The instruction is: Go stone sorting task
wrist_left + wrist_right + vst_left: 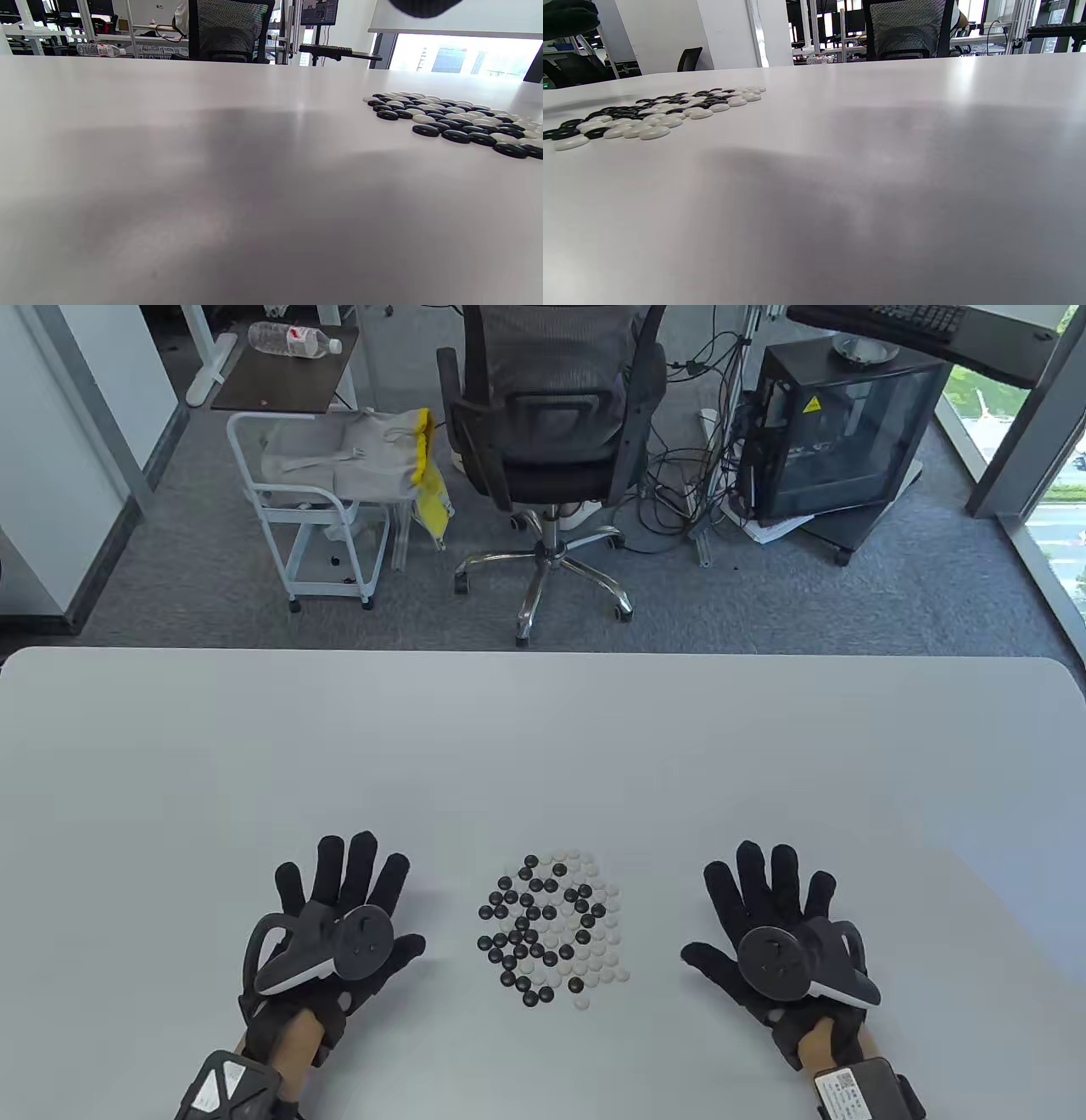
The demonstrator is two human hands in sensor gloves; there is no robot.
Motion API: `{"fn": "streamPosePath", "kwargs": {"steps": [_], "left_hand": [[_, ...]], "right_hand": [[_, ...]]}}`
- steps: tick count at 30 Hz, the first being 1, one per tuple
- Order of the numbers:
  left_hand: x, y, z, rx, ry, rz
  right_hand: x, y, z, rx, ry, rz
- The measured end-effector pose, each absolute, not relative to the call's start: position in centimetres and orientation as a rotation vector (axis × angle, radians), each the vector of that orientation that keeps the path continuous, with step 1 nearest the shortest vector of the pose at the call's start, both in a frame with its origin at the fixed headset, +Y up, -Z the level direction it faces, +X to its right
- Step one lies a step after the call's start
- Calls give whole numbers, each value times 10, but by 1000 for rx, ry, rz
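A mixed patch of black and white Go stones (551,929) lies flat on the white table (543,746), between my hands. Black stones sit mostly on its left, white mostly on its right. My left hand (344,912) rests flat on the table left of the stones, fingers spread, holding nothing. My right hand (768,912) rests flat to the right of them, fingers spread, holding nothing. The stones show at the right of the left wrist view (458,120) and at the left of the right wrist view (653,112). Only a dark glove edge shows in each wrist view.
Beyond the table's far edge stand an office chair (551,415), a white cart (322,509) and a black computer case (840,424) on grey carpet.
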State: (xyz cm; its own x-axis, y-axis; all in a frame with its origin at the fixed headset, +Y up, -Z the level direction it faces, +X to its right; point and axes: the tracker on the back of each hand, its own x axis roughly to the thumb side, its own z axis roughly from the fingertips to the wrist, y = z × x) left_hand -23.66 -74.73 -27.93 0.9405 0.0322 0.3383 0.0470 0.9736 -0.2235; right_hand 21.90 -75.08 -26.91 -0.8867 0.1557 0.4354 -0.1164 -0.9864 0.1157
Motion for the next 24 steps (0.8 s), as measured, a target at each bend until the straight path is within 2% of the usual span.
{"fn": "streamPosePath", "kwargs": {"steps": [21,24], "left_hand": [[-239,-750,-282,-236,-344,12],[-240,-751,-282,-239,-344,14]], "right_hand": [[218,-754,-272,705,156,2869],[214,-747,-276,713,116,2767]]}}
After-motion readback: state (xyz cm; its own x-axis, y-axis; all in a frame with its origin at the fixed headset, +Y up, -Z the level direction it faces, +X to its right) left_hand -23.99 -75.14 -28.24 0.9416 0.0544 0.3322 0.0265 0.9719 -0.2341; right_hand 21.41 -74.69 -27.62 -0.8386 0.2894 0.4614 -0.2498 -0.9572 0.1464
